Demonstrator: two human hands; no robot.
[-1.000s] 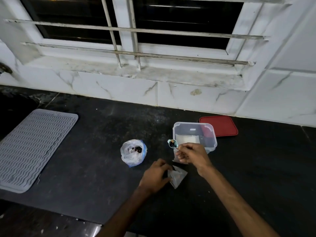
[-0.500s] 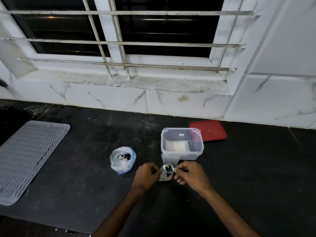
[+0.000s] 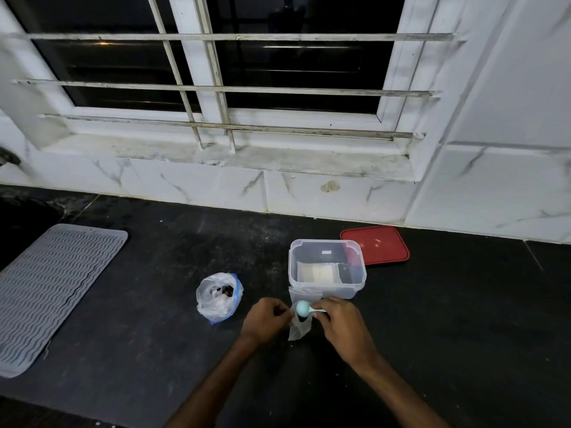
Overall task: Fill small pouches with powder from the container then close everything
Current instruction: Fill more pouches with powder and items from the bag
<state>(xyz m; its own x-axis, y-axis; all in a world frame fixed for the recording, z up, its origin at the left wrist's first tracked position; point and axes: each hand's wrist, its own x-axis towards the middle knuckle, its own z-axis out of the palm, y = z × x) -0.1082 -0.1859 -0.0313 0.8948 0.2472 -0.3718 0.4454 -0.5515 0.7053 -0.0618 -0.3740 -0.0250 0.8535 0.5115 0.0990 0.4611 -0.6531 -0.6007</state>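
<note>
A clear plastic container (image 3: pixel 327 291) stands open on the black counter with white powder in its bottom. Its red lid (image 3: pixel 375 244) lies flat behind it to the right. Just in front of the container, a small clear pouch (image 3: pixel 299 329) hangs upright between my hands. My left hand (image 3: pixel 265 319) pinches the pouch's left edge. My right hand (image 3: pixel 343 325) holds a small light-blue spoon (image 3: pixel 304 307) with its bowl turned over above the pouch mouth, and seems to pinch the pouch's right edge too.
A crumpled plastic bag (image 3: pixel 218 296) with a blue strip and dark bits inside sits left of the hands. A grey ribbed mat (image 3: pixel 52 288) lies at the far left. The marble wall and window ledge (image 3: pixel 234 159) run behind the counter (image 3: pixel 154 350).
My left hand lifted the pouch off the counter and brought it up to the right hand. The spoon moved from beside the container to over the pouch mouth and tipped.
</note>
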